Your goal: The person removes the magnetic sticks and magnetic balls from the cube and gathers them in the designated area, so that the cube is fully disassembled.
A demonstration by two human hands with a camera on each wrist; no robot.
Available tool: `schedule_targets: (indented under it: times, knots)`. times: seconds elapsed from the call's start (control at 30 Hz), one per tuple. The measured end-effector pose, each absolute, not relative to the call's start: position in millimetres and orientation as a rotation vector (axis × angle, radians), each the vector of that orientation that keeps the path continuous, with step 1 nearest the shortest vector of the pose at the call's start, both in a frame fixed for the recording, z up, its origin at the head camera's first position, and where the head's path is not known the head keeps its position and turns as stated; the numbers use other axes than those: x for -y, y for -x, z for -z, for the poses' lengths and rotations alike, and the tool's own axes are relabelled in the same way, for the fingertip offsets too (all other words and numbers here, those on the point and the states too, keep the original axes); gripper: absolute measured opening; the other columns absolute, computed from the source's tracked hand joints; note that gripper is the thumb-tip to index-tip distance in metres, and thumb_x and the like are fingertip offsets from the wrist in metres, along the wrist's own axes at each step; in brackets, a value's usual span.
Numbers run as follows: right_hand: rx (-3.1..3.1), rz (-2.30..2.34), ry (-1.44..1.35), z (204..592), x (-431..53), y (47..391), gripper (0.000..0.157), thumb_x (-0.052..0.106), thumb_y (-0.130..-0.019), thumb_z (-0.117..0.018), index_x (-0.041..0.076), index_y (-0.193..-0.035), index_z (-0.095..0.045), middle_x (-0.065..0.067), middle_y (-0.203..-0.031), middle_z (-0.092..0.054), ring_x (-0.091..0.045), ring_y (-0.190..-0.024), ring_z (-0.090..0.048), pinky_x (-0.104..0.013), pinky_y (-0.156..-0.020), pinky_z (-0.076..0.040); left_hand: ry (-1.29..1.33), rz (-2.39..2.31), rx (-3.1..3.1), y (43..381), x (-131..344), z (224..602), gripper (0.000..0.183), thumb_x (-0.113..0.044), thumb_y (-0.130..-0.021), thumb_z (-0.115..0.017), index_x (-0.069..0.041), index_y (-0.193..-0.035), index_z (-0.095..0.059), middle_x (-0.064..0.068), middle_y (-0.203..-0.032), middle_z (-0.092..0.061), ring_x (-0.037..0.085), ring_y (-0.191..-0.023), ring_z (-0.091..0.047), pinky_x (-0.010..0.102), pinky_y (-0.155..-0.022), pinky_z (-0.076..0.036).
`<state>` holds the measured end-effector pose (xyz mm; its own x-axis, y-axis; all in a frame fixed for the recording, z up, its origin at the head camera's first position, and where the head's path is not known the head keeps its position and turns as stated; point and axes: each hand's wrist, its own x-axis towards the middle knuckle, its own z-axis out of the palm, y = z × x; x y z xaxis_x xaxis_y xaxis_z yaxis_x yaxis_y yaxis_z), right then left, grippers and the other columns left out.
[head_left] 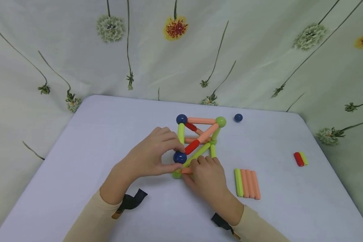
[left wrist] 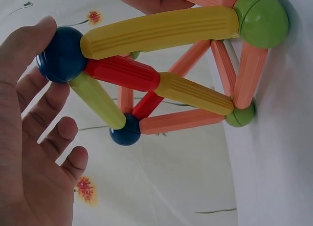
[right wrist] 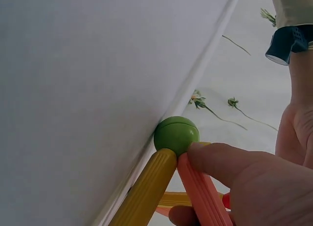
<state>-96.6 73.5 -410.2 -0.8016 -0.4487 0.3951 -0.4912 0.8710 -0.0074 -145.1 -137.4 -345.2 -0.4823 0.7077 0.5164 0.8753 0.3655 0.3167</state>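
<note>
The frame (head_left: 206, 133) of rods and balls stands mid-table, tapering shapes of orange, red and yellow-green meeting at its corners. The left hand (head_left: 157, 151) pinches the blue ball (head_left: 179, 157) at the frame's raised near corner, thumb below and a finger above. Under it, the right hand (head_left: 208, 178) grips an orange rod (head_left: 186, 170) between thumb and finger, right where it meets the low green ball (head_left: 176, 174) (the right wrist view shows a fingertip against that joint). On the table (head_left: 275, 134), four rods (head_left: 248, 184) lie side by side right of that hand; farther right, a red piece (head_left: 298, 159) touches a yellow-green piece (head_left: 304, 158). A loose ball (head_left: 238, 117), dark blue, sits behind.
</note>
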Motion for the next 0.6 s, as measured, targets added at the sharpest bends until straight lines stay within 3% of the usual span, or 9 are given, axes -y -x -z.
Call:
schedule_targets:
  times: [0.4, 0.6]
  knots:
    - [2.732, -0.192, -0.554, 413, -77, 104, 0.055, 0.067, -0.075, -0.068, 0.015, -0.060, -0.057, 0.007, -0.049, -0.034, -0.016, -0.056, -0.038, -0.032, -0.054, -0.032, 1.383, 0.800, 2.352, 145, 137, 343, 0.037, -0.034, -0.072, -0.086, -0.018, -0.100, -0.069, -0.009, -0.098, -0.062, 0.010, -0.093, -0.049, 0.032, -0.080, -0.039]
    - [2.780, -0.478, -0.555, 408, -99, 97, 0.040, 0.053, -0.084, -0.071, 0.019, -0.069, -0.057, 0.009, -0.049, -0.032, -0.012, -0.051, -0.035, -0.029, -0.051, -0.028, 1.377, 0.794, 2.364, 145, 138, 343, 0.037, -0.034, -0.072, -0.086, -0.018, -0.101, -0.069, -0.010, -0.098, -0.062, 0.010, -0.093, -0.049, 0.032, -0.081, -0.040]
